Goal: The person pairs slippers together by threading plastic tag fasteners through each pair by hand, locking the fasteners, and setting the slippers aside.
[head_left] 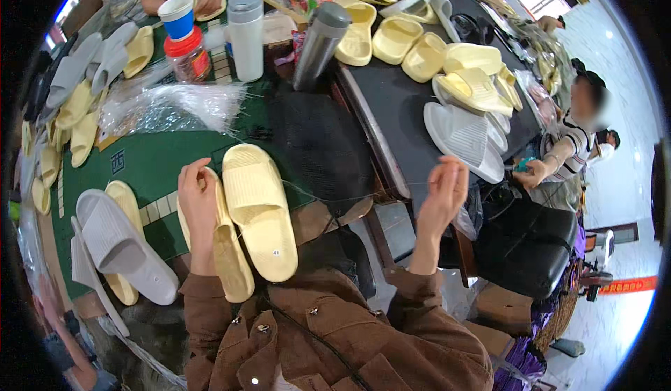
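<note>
My left hand (198,199) is closed at the edge of a pale yellow slipper (234,262), which stands tilted on its side. Against it leans a second yellow slipper (262,213), its ribbed strap and insole facing up. A thin clear thread (349,199) runs from around these slippers toward the right. Raised well out to the right, my right hand (444,195) pinches its fingers together at the thread's other end. Just left of my left hand lie a grey slipper (126,244) and another yellow slipper (126,202) partly beneath it.
A bundle of clear threads (175,108) lies on the green table. Behind it stand a white bottle (245,38), a steel flask (321,45) and a red-lidded jar (187,55). Yellow and grey slippers cover the dark table (391,104) at right. A person (570,139) works beyond.
</note>
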Motion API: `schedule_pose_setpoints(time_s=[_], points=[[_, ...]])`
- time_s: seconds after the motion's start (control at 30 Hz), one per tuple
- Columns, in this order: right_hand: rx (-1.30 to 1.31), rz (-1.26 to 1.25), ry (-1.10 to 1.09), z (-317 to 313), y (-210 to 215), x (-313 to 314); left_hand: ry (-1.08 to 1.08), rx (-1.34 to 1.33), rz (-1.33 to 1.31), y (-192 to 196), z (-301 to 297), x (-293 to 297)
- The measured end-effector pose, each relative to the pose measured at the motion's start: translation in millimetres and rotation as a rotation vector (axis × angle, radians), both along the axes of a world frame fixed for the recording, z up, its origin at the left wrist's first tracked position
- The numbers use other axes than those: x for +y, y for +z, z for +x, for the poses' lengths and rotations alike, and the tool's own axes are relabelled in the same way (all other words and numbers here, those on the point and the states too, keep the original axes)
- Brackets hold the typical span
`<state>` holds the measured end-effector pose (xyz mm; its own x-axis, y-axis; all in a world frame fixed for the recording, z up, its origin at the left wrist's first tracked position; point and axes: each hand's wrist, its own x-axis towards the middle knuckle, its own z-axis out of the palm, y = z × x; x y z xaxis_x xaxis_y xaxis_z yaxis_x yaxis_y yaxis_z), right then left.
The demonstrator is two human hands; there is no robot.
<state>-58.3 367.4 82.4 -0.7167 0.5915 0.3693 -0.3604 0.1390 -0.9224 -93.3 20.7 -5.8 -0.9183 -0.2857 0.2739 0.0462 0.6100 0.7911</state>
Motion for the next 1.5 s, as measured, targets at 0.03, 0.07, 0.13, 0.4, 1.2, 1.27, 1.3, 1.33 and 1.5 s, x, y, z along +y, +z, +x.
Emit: schedule_pose_setpoints(time_s=[0.03,0.07,0.13,0.4,1.2,1.27,1.3,1.33,1.5], points=[[-0.042,0.031,-0.089,4,-8,22,-0.006,0.003,0.044,-1,1,-2],[-0.084,0.061,-0.173,9,-16,45,-0.007,0.006,0.086,-2,2,-4],[-0.104,0.255,-0.251,19,-39,99,-0.024,-0.012,0.122,0,1,1],[-0.526,0.744,-0.565,-7,-39,159,-0.017,0.359,-0.177,59,47,17],[-0.674,0.846,0.187,-106,-9,238,-0.145,-0.125,-0.356,-10,112,49],[-0.627,0.748,0.187,-108,-27,233,-0.063,-0.088,-0.340,-14,108,47],[-0.665,0.889,0.017,-111,-32,252,-0.053,-0.032,-0.344,-16,104,49],[-0.701,1.024,-0.163,-113,-37,275,-0.050,0.021,-0.349,-16,103,50],[-0.505,0.893,0.151,-106,-26,231,0.088,0.044,-0.375,-24,104,8]])
